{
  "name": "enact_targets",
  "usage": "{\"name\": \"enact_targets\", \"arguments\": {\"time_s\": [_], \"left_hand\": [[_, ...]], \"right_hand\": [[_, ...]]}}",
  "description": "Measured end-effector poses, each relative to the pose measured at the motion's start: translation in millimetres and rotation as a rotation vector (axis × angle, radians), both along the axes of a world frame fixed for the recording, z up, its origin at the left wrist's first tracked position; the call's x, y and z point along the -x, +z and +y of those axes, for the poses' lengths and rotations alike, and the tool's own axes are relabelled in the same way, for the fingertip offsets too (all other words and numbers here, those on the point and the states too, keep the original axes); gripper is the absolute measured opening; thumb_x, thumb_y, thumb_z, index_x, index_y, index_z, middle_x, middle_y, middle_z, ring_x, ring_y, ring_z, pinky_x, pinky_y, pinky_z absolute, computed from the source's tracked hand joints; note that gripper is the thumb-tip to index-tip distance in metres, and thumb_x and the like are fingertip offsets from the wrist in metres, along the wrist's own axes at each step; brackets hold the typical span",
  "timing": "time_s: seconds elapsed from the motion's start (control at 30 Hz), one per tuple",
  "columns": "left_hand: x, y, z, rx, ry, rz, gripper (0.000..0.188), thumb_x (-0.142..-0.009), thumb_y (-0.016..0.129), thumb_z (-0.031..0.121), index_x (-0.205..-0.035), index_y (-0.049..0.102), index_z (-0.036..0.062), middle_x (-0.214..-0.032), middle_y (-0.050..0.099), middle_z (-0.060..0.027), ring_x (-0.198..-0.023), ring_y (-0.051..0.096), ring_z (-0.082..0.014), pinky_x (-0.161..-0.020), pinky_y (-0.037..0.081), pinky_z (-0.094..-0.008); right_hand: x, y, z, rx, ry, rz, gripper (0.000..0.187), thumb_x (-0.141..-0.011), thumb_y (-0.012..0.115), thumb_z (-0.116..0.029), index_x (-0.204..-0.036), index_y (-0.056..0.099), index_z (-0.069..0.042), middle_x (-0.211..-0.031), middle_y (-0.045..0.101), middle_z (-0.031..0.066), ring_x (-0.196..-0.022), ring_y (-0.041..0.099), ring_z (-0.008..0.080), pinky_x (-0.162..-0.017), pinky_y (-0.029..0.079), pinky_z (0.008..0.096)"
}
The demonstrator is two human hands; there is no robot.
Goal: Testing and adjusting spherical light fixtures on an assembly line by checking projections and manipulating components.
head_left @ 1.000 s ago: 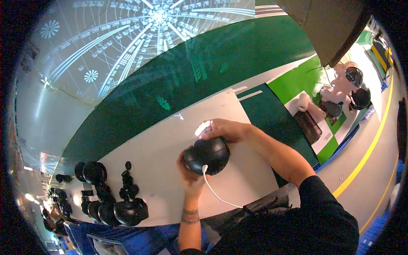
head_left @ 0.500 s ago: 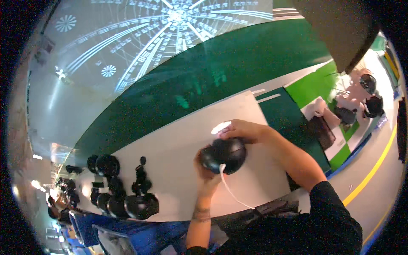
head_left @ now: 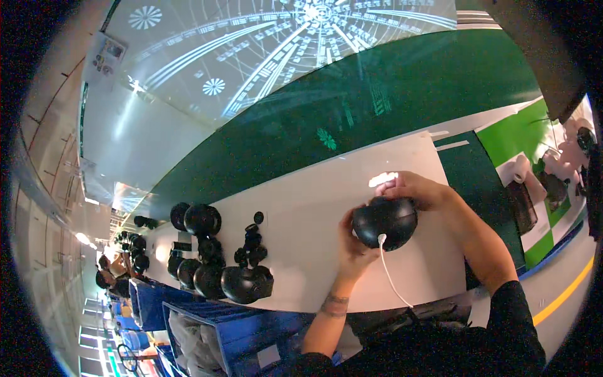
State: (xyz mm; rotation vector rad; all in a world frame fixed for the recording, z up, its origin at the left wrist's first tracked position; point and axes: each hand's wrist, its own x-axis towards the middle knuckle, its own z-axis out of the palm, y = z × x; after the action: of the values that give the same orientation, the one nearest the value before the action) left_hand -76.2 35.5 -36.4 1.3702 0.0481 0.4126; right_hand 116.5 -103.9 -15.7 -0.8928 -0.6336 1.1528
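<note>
Between both hands, above the white bench [head_left: 301, 239]: a black dome-shaped unit being worked on.

The left hand [head_left: 353, 242] is wrapped around the near side of the black dome unit [head_left: 384, 221], and the right hand [head_left: 411, 188] curls over its top, fingers closed on it, beside a small white piece [head_left: 383, 179]. A white cable [head_left: 392, 276] hangs from the dome toward the body. This looks like an assembly or inspection step; next likely needs a steady grip while turning it. More black parts [head_left: 220, 264] lie well left of the left hand.
</note>
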Motion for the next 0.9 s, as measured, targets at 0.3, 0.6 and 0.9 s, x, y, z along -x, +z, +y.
{"name": "enact_targets", "arguments": {"time_s": [0.3, 0.6, 0.9], "left_hand": [[-4, -14, -8, -0.031, 0.009, -0.045, 0.108, -0.065, 0.091, 0.032, -0.145, 0.026, 0.0028, -0.146, 0.037, -0.0147, -0.135, 0.039, -0.0282, -0.111, 0.037, -0.0436], [-10, -17, -13, -0.004, -0.007, -0.027, 0.110, -0.063, 0.092, 0.030, -0.145, 0.025, 0.0040, -0.146, 0.036, -0.0144, -0.136, 0.037, -0.0280, -0.112, 0.035, -0.0430], [-12, -18, -19, -0.009, 0.007, -0.034, 0.108, -0.063, 0.092, 0.029, -0.144, 0.026, 0.0029, -0.145, 0.036, -0.0164, -0.136, 0.038, -0.0289, -0.112, 0.036, -0.0433]], "right_hand": [[-8, -10, -10, 0.058, 0.009, 0.006, 0.074, -0.080, 0.077, -0.028, -0.135, 0.042, 0.005, -0.121, 0.063, 0.0179, -0.112, 0.062, 0.0239, -0.100, 0.048, 0.0350], [-9, -2, -19, 0.047, 0.032, 0.043, 0.072, -0.083, 0.075, -0.024, -0.138, 0.039, 0.005, -0.120, 0.063, 0.0180, -0.113, 0.062, 0.0235, -0.099, 0.048, 0.0341], [-14, -9, -23, 0.034, 0.063, 0.036, 0.067, -0.086, 0.071, -0.020, -0.138, 0.038, 0.006, -0.120, 0.063, 0.0187, -0.114, 0.061, 0.0230, -0.098, 0.049, 0.0334]]}}
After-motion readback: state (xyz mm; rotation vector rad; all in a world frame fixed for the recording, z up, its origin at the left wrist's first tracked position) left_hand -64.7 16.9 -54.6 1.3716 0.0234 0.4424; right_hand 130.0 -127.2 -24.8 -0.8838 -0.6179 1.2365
